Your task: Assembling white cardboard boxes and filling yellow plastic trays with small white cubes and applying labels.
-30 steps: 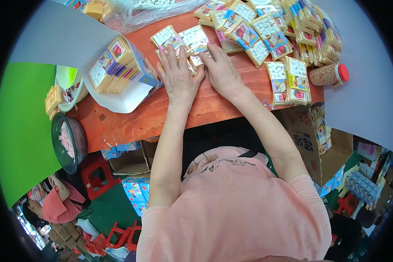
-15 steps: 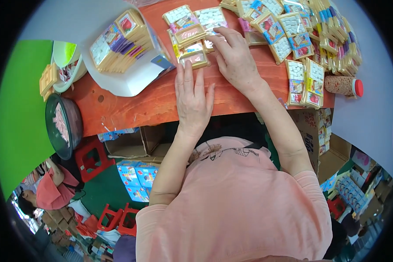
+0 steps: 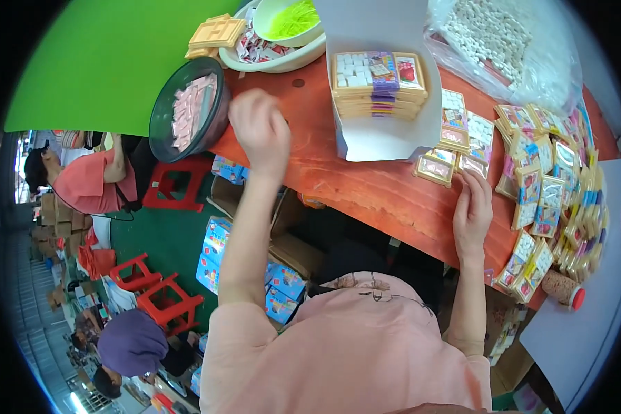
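Beside the dark bowl (image 3: 160, 119) of pink wrapped pieces (image 3: 194, 110), my left hand (image 3: 259, 132) is raised over the red table. Motion smears its fingers, so I cannot tell whether it holds anything. My right hand (image 3: 473, 210) lies at the near edge of a small group of beige trays, fingers loosely bent and apart, fingertips touching the closest one. One beige tray (image 3: 435, 168) there carries a shiny pink piece; behind it are packs (image 3: 453, 114) of white cubes with printed bands. A white box (image 3: 383, 141) left of them contains a stack of similar packs (image 3: 372, 90).
A pile of finished-looking packs (image 3: 552, 186) covers the table's right end, near a red-lidded jar (image 3: 562, 288). Behind lies a clear bag of white cubes (image 3: 486, 41). A white tub (image 3: 283, 65) stands far left. Red stools (image 3: 176, 183) and co-workers (image 3: 90, 176) are left.
My view has turned left. My left hand has left the trays and moved left to the dark bowl. My right hand has drawn to the trays' near edge.
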Motion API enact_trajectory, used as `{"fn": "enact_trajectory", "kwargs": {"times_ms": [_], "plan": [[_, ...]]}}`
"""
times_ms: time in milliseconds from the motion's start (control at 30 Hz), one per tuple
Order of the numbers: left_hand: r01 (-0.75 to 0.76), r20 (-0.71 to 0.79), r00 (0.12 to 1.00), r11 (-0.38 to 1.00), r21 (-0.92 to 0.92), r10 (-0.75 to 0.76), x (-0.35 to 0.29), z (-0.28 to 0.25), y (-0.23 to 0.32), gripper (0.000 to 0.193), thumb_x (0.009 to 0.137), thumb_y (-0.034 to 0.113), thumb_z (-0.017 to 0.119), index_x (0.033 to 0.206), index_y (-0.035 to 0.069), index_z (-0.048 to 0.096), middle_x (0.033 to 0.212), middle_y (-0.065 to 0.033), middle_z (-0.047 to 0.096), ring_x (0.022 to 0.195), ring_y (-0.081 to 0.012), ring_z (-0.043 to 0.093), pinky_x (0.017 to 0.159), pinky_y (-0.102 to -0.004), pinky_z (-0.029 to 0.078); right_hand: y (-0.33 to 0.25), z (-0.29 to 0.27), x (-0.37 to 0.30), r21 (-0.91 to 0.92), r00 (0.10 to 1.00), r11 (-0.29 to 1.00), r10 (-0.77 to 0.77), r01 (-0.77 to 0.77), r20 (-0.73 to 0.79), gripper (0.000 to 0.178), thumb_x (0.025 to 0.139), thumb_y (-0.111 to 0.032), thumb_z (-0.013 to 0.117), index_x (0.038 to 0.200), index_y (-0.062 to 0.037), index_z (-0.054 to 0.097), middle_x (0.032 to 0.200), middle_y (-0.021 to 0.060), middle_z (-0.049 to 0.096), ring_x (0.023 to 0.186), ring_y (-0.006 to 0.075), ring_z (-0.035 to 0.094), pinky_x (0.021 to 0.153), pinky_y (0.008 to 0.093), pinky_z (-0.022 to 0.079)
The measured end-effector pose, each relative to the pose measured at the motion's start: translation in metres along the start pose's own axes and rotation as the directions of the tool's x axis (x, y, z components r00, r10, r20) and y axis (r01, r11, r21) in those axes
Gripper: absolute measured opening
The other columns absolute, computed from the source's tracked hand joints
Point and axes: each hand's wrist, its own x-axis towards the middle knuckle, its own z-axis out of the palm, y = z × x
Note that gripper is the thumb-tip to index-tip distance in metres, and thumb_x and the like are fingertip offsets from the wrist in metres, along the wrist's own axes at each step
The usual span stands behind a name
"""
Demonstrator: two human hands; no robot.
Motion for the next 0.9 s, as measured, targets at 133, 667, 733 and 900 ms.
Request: {"fn": "enact_trajectory", "kwargs": {"times_ms": [133,667,733,900], "plan": [[0.093,0.223,0.964,0.967,0.236,-0.147,0.068,0.052,-0.091,0.016,0.081,0.004,0.065,0.095,0.002,0.073,0.089,-0.0191,0.069,0.089,-0.0383,0.065,0.084,-0.0467,0.051,-0.008,0.0,-0.001,-0.002,1.0,1.0,-0.01,0.01,-0.003,0.028,0.095,0.009,0.056,0.12,0.0007,0.065,0.119,0.0171,0.065,0.111,0.0328,0.063,0.096,0.0388,0.051],[0.381,0.658,0.564,0.864,0.328,-0.498,0.105,0.124,-0.189,0.029,0.082,0.027,0.078,0.097,0.002,0.076,0.068,-0.006,0.068,0.053,-0.0158,0.063,0.049,-0.0341,0.052,0.005,0.021,0.001,-0.235,0.994,0.968,-0.07,0.087,0.079,0.035,0.088,-0.004,0.07,0.123,-0.0083,0.067,0.117,0.013,0.06,0.106,0.031,0.059,0.091,0.0426,0.048],[0.521,0.678,0.517,0.821,0.234,-0.522,0.103,0.117,-0.18,0.029,0.083,0.027,0.077,0.094,0.001,0.076,0.07,-0.0064,0.069,0.054,-0.016,0.064,0.046,-0.0331,0.051,0.007,0.027,0.001,-0.301,0.99,0.944,-0.122,0.139,0.075,0.035,0.087,-0.012,0.075,0.121,-0.0112,0.068,0.112,0.0109,0.06,0.103,0.0282,0.059,0.087,0.0421,0.046],[0.754,0.273,0.653,0.575,-0.317,-0.706,0.095,0.071,-0.189,0.025,0.091,0.012,0.068,0.101,-0.011,0.067,0.08,-0.0135,0.071,0.061,-0.0204,0.068,0.055,-0.0316,0.058,-0.007,0.041,0.006,-0.343,0.989,0.928,-0.122,0.142,0.081,0.034,0.087,-0.013,0.075,0.12,-0.012,0.068,0.111,0.0102,0.06,0.102,0.0284,0.059,0.086,0.0423,0.046]]}}
